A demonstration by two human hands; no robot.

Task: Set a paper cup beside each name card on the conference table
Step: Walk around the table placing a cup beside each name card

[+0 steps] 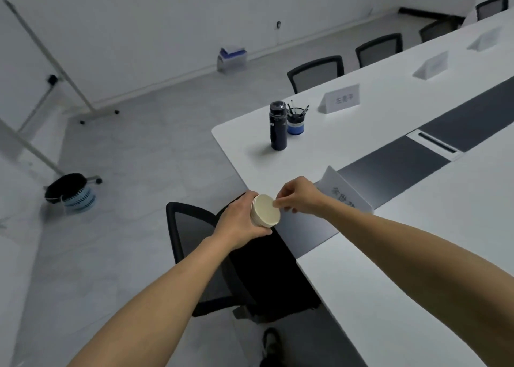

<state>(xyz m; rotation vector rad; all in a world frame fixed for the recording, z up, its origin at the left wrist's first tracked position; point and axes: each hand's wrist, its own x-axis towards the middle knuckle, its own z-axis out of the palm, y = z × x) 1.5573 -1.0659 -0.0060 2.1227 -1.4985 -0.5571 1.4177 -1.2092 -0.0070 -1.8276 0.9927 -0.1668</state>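
My left hand (239, 222) grips a stack of white paper cups (265, 211), held on its side with the open mouth facing me, just off the corner of the white conference table (375, 269). My right hand (299, 197) pinches the rim of the front cup with thumb and fingertips. A white name card (346, 191) stands on the table right behind my right hand. More name cards stand along the far edge: one near the corner (340, 98), then another (432, 66) and a third (485, 40) farther right.
A dark water bottle (278, 126) and a blue pen holder (296, 120) stand near the table's far corner. A black office chair (222, 255) sits under my hands, and more chairs (317, 73) line the far side. A bin (71, 193) and whiteboard stand (64, 83) are at left.
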